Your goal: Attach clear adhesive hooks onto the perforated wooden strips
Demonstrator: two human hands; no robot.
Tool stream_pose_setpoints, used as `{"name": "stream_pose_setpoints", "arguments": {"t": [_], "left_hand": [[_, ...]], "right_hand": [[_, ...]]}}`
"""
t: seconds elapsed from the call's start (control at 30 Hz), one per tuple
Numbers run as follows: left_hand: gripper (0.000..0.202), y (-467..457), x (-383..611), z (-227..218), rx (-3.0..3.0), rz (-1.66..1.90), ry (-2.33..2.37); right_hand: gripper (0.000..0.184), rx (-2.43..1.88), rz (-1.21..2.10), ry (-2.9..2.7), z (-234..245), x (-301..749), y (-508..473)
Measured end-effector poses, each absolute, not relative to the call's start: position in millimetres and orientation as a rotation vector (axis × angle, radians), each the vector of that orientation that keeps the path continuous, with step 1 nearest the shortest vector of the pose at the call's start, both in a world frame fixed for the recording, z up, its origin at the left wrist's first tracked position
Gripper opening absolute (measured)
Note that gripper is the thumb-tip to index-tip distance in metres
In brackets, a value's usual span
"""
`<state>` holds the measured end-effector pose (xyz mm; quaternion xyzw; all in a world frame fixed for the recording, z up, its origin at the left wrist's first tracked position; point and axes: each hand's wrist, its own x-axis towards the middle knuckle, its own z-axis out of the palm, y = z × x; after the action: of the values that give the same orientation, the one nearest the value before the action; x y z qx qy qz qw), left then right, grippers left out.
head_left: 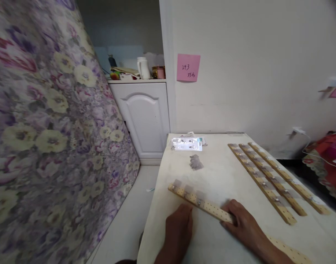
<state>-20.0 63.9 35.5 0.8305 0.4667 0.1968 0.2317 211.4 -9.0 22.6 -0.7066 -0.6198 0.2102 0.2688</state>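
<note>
My right hand (240, 222) is wrapped round the near end of a narrow wooden strip with rows of small holes (211, 209). This strip lies slanted over the table, and a few small metal pieces with clear plastic tabs (200, 200) sit along its far part. Close to the strip's lower edge is my left hand (179, 227), fingers curled and pressed together; whatever they may hold is hidden. Beyond the strip lies a small pile of similar clear-tabbed pieces (195, 162). Part of another holed strip (287, 249) shows under my right forearm.
On the right of the white-covered table (217, 157) lie three wooden strips (262, 183) fitted with tabbed pieces. Clear plastic packaging (186, 143) rests at the back edge. A floral curtain (52, 139) hangs at left, beside a white cabinet (147, 117). The wall carries a pink note (188, 68).
</note>
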Motion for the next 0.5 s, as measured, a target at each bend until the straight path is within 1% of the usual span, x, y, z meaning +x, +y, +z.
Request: {"name": "stream_pose_setpoints", "arguments": {"t": [0.07,0.23,0.5], "left_hand": [[0.028,63,-20,34,2.302,0.525,1.269],[0.028,63,-19,33,2.318,0.544,1.265],[0.027,68,-13,27,2.352,0.457,1.289]], "right_hand": [[0.006,-1.908,0.544,-1.670,24,207,-2],[0.010,-1.954,0.438,-1.601,25,188,24],[0.011,-1.969,0.362,-1.507,11,160,47]]}}
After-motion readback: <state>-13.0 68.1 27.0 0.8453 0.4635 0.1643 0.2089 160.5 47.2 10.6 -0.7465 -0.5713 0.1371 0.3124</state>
